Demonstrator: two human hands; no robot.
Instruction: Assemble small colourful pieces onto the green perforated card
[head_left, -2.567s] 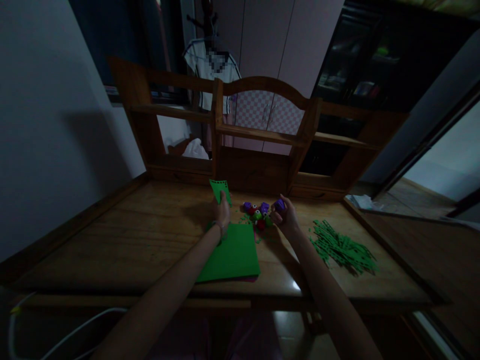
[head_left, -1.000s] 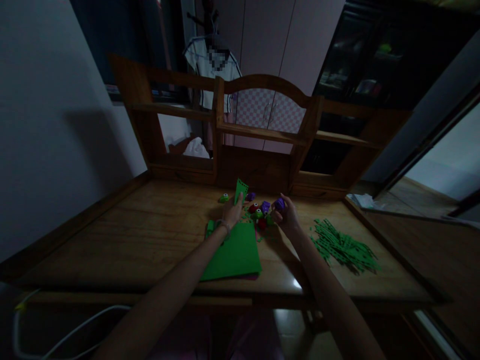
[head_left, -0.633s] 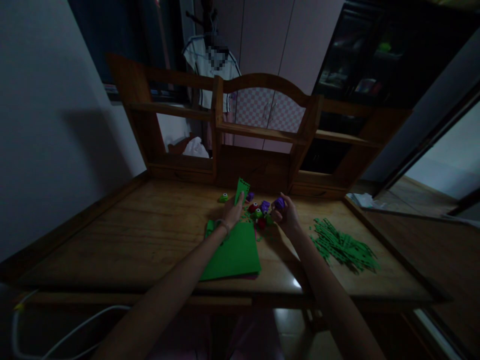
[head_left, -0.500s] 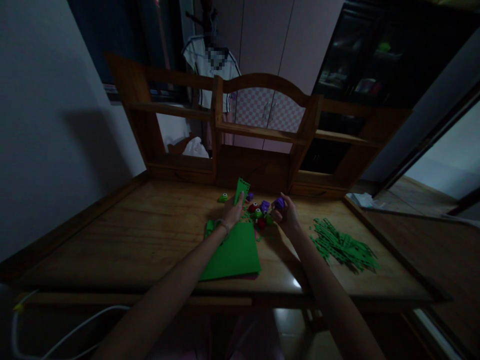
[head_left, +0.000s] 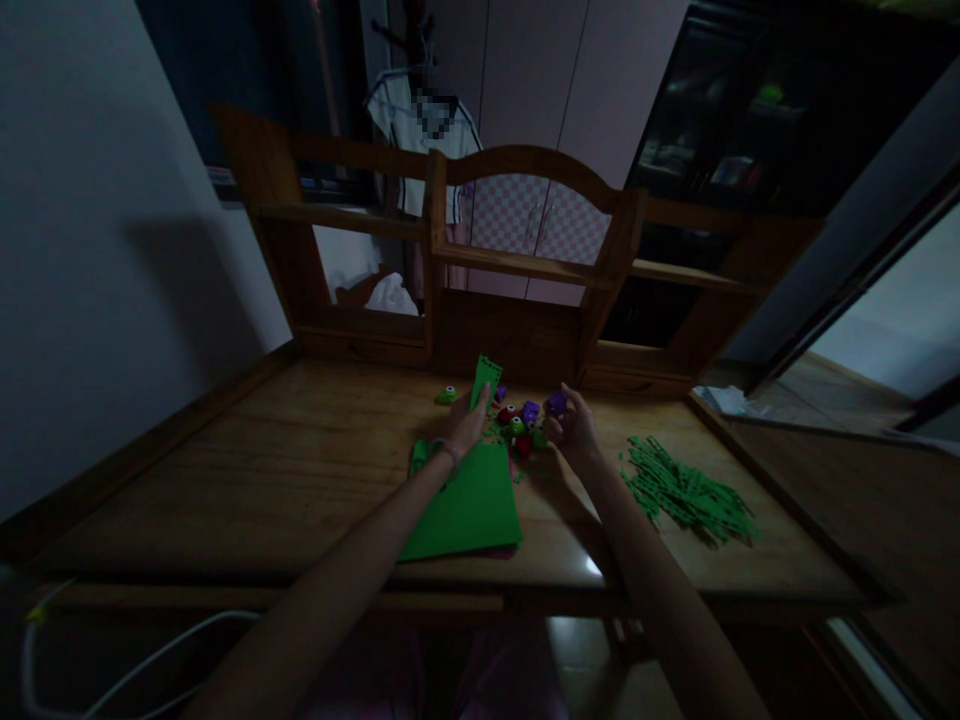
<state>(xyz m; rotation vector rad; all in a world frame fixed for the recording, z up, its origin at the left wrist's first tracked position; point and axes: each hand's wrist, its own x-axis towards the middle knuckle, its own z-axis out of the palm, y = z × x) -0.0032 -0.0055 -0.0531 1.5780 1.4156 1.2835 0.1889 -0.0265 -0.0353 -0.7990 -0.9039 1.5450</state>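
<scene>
My left hand (head_left: 470, 420) is closed on a strip of green paper (head_left: 486, 372), held upright with a row of small holes along its top edge. In my right hand (head_left: 575, 425) is a small purple craft punch (head_left: 556, 404), gripped between thumb and fingers, apart from the strip. Between the hands lie more small punches: a purple one (head_left: 530, 411), a red one (head_left: 506, 414) and a green one (head_left: 517, 426), among tiny green paper bits (head_left: 495, 434). Below my left wrist rests a stack of green sheets (head_left: 472, 510).
A heap of thin punched green strips (head_left: 686, 492) lies on the right of the wooden desk (head_left: 300, 470). One green punch (head_left: 448, 395) sits apart at the back. A wooden shelf (head_left: 517, 262) rises along the desk's far edge.
The purple punch in my right hand has turned and shifted slightly left. My left hand and the paper strip have hardly moved.
</scene>
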